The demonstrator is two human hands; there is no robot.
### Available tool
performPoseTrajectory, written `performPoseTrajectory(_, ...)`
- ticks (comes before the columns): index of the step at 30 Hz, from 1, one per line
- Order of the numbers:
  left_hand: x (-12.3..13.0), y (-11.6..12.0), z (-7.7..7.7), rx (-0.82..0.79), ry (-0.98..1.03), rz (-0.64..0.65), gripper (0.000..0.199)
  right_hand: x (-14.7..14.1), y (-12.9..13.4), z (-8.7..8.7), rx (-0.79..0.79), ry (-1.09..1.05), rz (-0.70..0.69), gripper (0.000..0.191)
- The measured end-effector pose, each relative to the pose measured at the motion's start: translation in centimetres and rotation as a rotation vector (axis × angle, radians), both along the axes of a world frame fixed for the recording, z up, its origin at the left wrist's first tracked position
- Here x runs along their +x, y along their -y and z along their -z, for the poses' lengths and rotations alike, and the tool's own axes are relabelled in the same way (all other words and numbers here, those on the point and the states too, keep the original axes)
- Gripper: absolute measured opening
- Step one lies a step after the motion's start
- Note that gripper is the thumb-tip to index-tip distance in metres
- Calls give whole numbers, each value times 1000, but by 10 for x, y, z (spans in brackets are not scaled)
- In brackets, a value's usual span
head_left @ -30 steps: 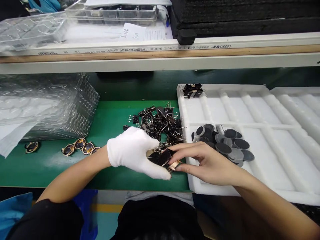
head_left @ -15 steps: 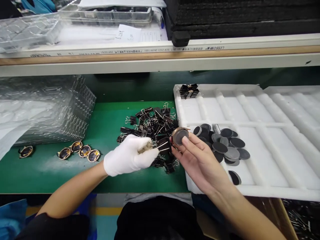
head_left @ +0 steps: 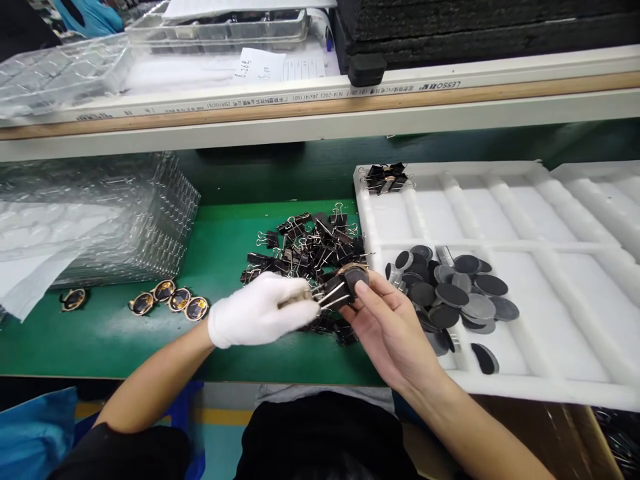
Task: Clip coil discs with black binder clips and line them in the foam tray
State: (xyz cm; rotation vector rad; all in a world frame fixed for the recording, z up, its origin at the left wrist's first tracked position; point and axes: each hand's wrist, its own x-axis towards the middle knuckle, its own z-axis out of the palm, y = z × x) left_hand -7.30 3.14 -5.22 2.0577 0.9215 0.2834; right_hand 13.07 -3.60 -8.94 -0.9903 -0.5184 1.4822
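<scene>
My left hand (head_left: 265, 310), in a white glove, pinches the wire handles of a black binder clip (head_left: 336, 291). My bare right hand (head_left: 387, 317) holds a round piece with a dark disc face and a gold-coloured rim (head_left: 355, 276). The clip's jaw side meets the edge of the round piece; how far it overlaps is hard to make out. Beneath and behind both hands lies a pile of black binder clips (head_left: 320, 243) on the green table (head_left: 225, 233). Dark and grey discs (head_left: 450, 293) lie heaped in the white tray just right of my right hand.
A white divided tray (head_left: 540, 248) fills the right, with clamped clips (head_left: 387, 179) at its back left corner. Round tinted lenses in gold frames (head_left: 179, 299) lie left, before stacked clear plastic trays (head_left: 125, 227). A shelf edge (head_left: 300, 127) crosses above.
The binder clip and the round piece have come together; before, there was a small gap between them. The round piece is turned differently. The whole view has shifted slightly.
</scene>
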Motion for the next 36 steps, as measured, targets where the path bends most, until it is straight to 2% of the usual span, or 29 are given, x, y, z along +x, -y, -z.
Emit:
performPoseTrajectory(1,-6,-10,-2,69,-15,-9,31,2,0,0,3,-24,32,28)
performPoseTrajectory(2,-12,-23,-3,166,-45,-70,36,5,-1,-1,-5,-61,68,27)
performPoseTrajectory(4,-24,-53,-2,372,-215,-374,47,9,-2,-5,-54,-172,129,24)
performPoseTrajectory(5,-30,-69,1,428,-361,-483,50,11,-1,-7,-85,-233,146,24)
performPoseTrajectory(6,-35,-84,5,410,-510,-543,53,12,-1,-10,-112,-283,153,24)
performPoseTrajectory(7,-38,-97,9,347,-605,-558,54,13,-1,-12,-130,-316,155,25)
performPoseTrajectory(8,-41,-108,14,263,-631,-511,52,14,0,-13,-139,-326,150,27)
performPoseTrajectory(10,-43,-118,19,169,-605,-420,49,14,2,-15,-148,-281,111,27)
performPoseTrajectory(12,-40,-113,16,206,-515,-413,47,14,3,-14,-161,-188,21,27)
performPoseTrajectory(15,-26,-81,-1,373,-246,-444,47,14,5,-10,-109,0,-135,26)
performPoseTrajectory(18,-7,-40,-21,429,-43,-287,50,13,3,-7,105,201,-218,20)
performPoseTrajectory(21,6,-14,-29,435,86,-78,48,14,-1,-8,309,350,-288,15)
performPoseTrajectory(22,7,-11,-28,421,114,-29,46,16,-2,-8,341,380,-304,16)
performPoseTrajectory(24,6,-11,-26,408,110,-31,43,19,-3,-10,374,411,-320,16)
performPoseTrajectory(27,3,-19,-20,367,-52,-108,38,24,-2,-14,408,433,-339,14)
performPoseTrajectory(29,4,-22,-16,303,-124,-56,39,26,-2,-17,425,456,-367,15)
performPoseTrajectory(31,6,-21,-15,269,-92,5,40,27,-2,-21,429,477,-387,16)
performPoseTrajectory(36,10,-13,-15,208,44,36,43,30,-5,-30,412,542,-480,15)
